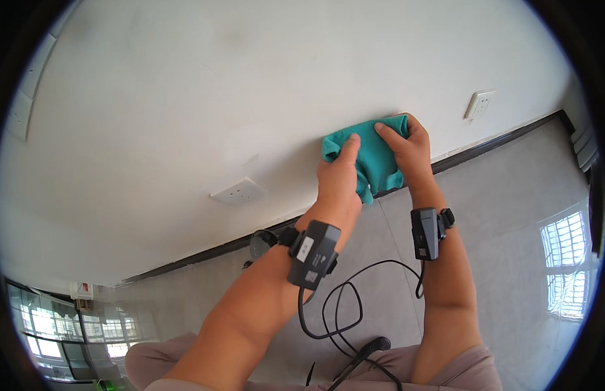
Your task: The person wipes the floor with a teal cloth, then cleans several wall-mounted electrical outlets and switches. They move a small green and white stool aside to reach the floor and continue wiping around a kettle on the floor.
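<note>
A teal cleaning cloth (375, 154), folded over, is stretched between my two hands close to the white wall (185, 97). My left hand (339, 171) grips its left side, thumb on top. On the right edge, my right hand (412, 146) pinches the cloth with the thumb over its face and the fingers behind. Loose corners of the cloth hang down between my wrists. Whether its far side touches the wall is hidden. Each forearm carries a strapped black device, the left one (314, 254) and the right one (426, 233), with cables trailing from them.
A wall socket (240, 192) lies left of my hands, another socket (479, 104) to the right. The dark skirting board (483, 150) meets the grey tiled floor (502, 220). A black cable (361, 303) loops between my arms. A round dark object (263, 243) stands by the skirting.
</note>
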### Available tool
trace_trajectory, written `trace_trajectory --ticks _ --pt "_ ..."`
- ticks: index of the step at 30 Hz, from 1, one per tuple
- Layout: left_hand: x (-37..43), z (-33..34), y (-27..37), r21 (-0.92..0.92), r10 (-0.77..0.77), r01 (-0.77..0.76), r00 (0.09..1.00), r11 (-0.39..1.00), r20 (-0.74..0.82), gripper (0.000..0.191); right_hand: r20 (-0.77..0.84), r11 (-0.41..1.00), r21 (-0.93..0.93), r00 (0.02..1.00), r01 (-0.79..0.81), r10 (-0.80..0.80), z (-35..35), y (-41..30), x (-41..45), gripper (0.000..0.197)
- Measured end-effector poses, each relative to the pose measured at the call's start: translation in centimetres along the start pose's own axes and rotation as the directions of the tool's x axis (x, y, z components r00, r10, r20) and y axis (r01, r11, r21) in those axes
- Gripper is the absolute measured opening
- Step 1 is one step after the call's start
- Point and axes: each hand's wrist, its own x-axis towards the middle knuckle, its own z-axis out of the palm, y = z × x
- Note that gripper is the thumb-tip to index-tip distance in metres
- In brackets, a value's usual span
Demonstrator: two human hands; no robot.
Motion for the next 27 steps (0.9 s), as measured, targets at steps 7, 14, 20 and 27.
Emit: trace_trajectory --ticks 7,14,20,27 --pt "1.9 -1.2 -1.6 0.102 0.074 -0.063 0.992 0.993 -0.103 0.056 -0.143 0.988 -0.134 0.985 0.077 -0.097 0.9 2.4 -0.6 0.032" --pt "2.7 -2.6 -5.1 0.262 -0.078 0.141 0.968 0.955 -0.238 0.069 -0.212 0.822 -0.508 0.962 -0.259 0.172 -1.0 5.8 -2.9 0.043" --pt "0.2 -2.9 -4.2 0.170 0.053 -0.064 0.996 0.983 0.073 0.049 -0.098 0.980 -0.199 0.995 -0.017 -0.002 -2.6 3.2 -2.1 0.030" --pt "1.9 -2.2 -1.9 0.238 0.050 -0.028 0.995 0.971 -0.088 0.055 -0.180 0.957 -0.285 0.984 -0.050 -0.002 0.0 1.9 -1.0 0.038"
